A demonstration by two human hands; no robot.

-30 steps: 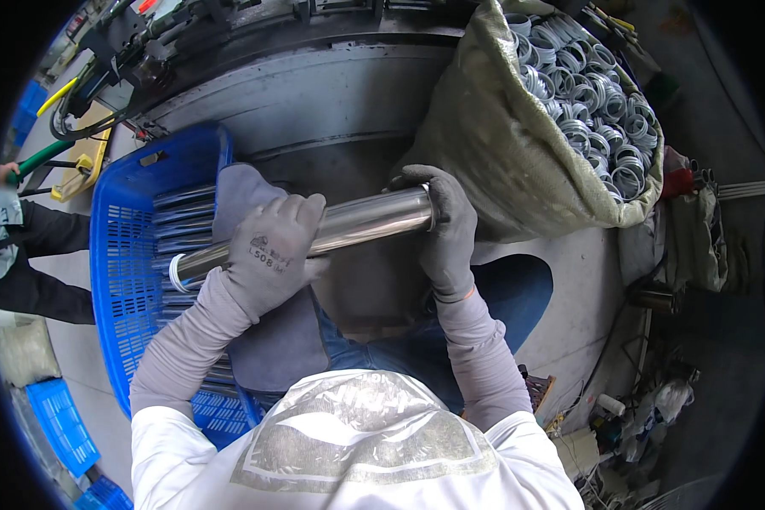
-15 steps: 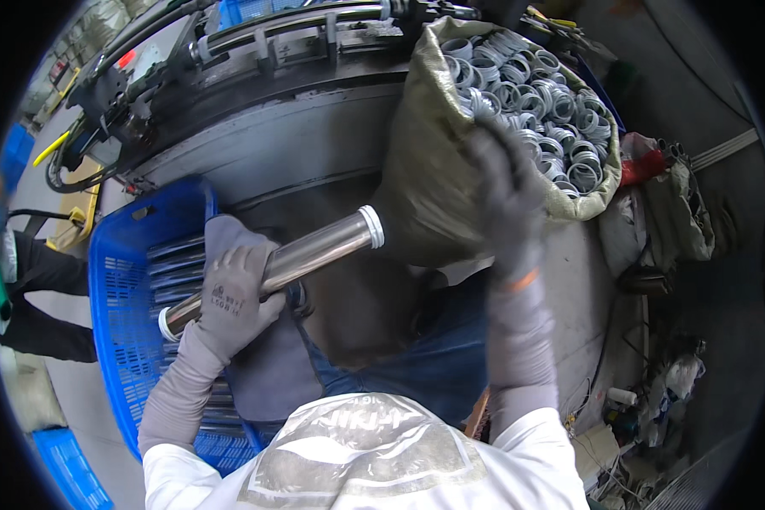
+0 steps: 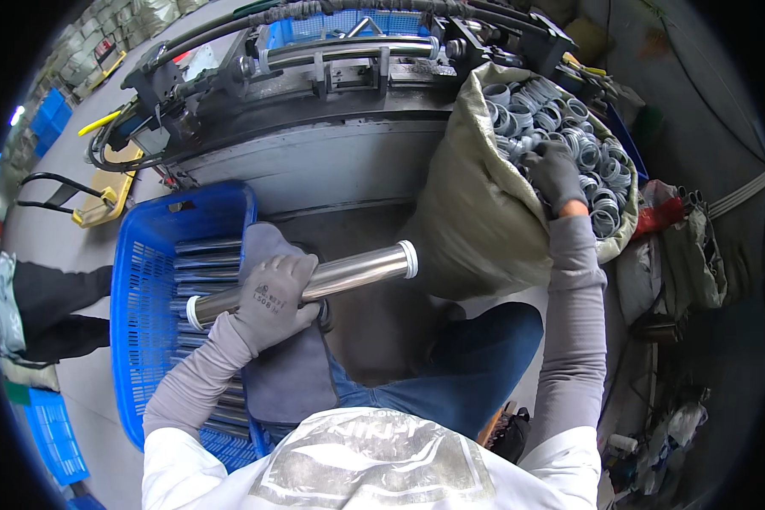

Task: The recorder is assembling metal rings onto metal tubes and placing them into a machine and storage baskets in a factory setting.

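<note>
My left hand (image 3: 272,302), in a grey glove, is wrapped round a shiny metal tube (image 3: 361,270) near its lower left end. The tube slants up to the right over my lap, with a white ring (image 3: 409,259) on its far end and another white ring (image 3: 193,313) on its near end. My gloved right hand (image 3: 556,174) reaches into a woven sack (image 3: 476,200) full of pale plastic rings (image 3: 603,153). Its fingers curl down among the rings, and their tips are partly hidden, so what they grip does not show.
Left of my lap, a blue basket (image 3: 136,348) holds several metal tubes (image 3: 204,263), with a grey cloth pad (image 3: 285,382) over its near side. A machine bench (image 3: 340,140) with another tube in its supports spans the back. Another person's dark-clad legs (image 3: 59,293) are at far left.
My right hand, blurred before at the sack's near edge, has moved in among the rings. My left hand still grips the tube. The whole view has shifted slightly.
</note>
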